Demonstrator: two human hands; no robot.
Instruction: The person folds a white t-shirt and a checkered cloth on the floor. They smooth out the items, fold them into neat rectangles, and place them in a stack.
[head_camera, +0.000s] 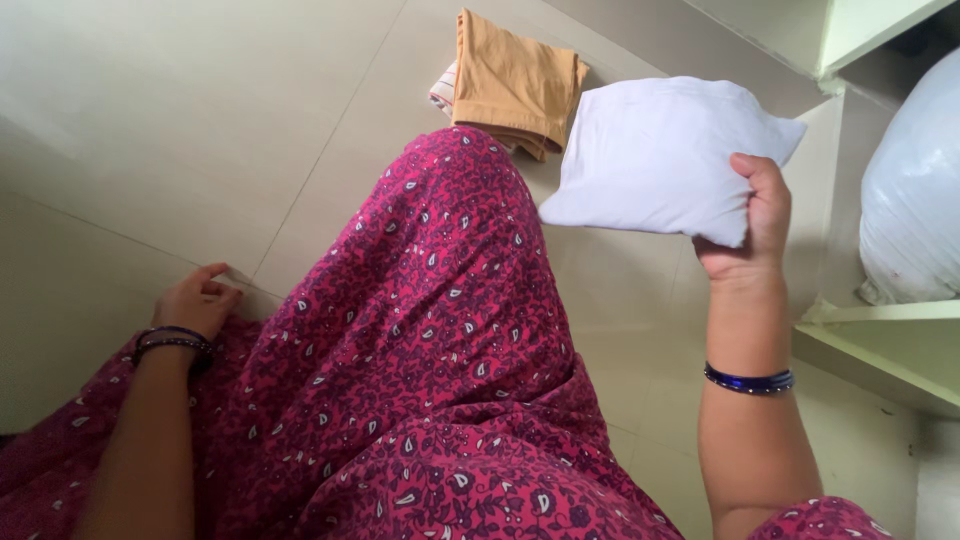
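My right hand (757, 225) is raised and grips the near right edge of a folded white cloth (660, 155), which hangs in the air above the tiled floor. My left hand (198, 300) rests low at the left, fingers curled, touching the floor beside my magenta patterned garment (430, 340); it holds nothing. Dark bangles sit on both wrists. A folded tan cloth (510, 82) lies on the floor beyond my knee, on top of a partly hidden light patterned cloth (443, 90).
Pale floor tiles (180, 120) spread to the left. A pale green shelf unit (870, 335) stands at the right, with a large white bundle (915, 190) on its shelf. My raised knee fills the middle of the view.
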